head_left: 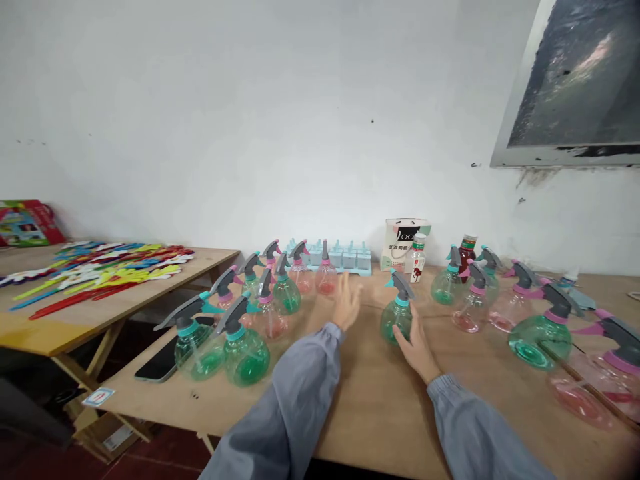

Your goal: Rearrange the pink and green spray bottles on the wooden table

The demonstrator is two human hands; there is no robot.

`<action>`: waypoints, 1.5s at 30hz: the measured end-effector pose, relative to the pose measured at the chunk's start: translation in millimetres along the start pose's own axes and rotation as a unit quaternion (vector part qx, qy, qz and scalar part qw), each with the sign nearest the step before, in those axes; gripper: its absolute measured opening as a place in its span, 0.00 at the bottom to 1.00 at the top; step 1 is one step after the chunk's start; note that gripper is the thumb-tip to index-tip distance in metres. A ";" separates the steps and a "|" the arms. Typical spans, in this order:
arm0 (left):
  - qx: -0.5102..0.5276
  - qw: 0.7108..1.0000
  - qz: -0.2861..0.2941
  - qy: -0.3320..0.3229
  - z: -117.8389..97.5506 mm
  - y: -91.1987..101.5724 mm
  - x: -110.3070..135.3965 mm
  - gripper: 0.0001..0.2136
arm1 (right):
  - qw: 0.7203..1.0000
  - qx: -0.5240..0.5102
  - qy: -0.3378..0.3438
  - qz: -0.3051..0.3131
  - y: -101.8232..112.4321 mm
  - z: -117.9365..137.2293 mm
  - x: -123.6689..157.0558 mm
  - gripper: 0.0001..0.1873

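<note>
My right hand (417, 343) is wrapped round the body of a green spray bottle (391, 319) with a grey and turquoise trigger head, which stands upright on the table. My left hand (347, 303) is raised over the table to the left of that bottle, fingers apart and slightly blurred, holding nothing. Just behind it stands a pink spray bottle (326, 277). Several green and pink spray bottles are grouped on the left, a green one (246, 357) being nearest. Another group is on the right, with a green bottle (540, 340) and a pink bottle (590, 383) near the edge.
At the back are a light-blue rack (357, 260), a paper bag (400, 243) and a white-labelled bottle (416, 263). A phone (163, 360) lies left, beside the bottles. A thin brown stick (590, 387) crosses the right side. Colourful hand-shaped pieces (110, 273) cover the neighbouring table (50, 333).
</note>
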State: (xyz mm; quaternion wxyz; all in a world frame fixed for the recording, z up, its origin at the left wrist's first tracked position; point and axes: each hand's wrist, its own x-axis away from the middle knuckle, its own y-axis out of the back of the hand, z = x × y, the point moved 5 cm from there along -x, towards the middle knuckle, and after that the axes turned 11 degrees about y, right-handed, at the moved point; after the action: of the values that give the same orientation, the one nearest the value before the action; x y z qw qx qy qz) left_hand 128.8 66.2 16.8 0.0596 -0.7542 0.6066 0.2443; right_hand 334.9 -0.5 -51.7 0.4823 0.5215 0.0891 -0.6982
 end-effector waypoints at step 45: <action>0.409 0.883 0.165 0.162 -0.1 24.0 45.7 0.17 | 0.987 0.081 -0.054 -0.124 23.2 -41.7 -2.1 0.49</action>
State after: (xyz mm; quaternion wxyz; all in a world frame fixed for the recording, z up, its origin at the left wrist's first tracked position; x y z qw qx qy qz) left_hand 112.8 19.5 1.7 0.2228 -0.5806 0.7696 -0.1451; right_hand 379.4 14.9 -59.5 0.3521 0.5053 0.0701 -0.7848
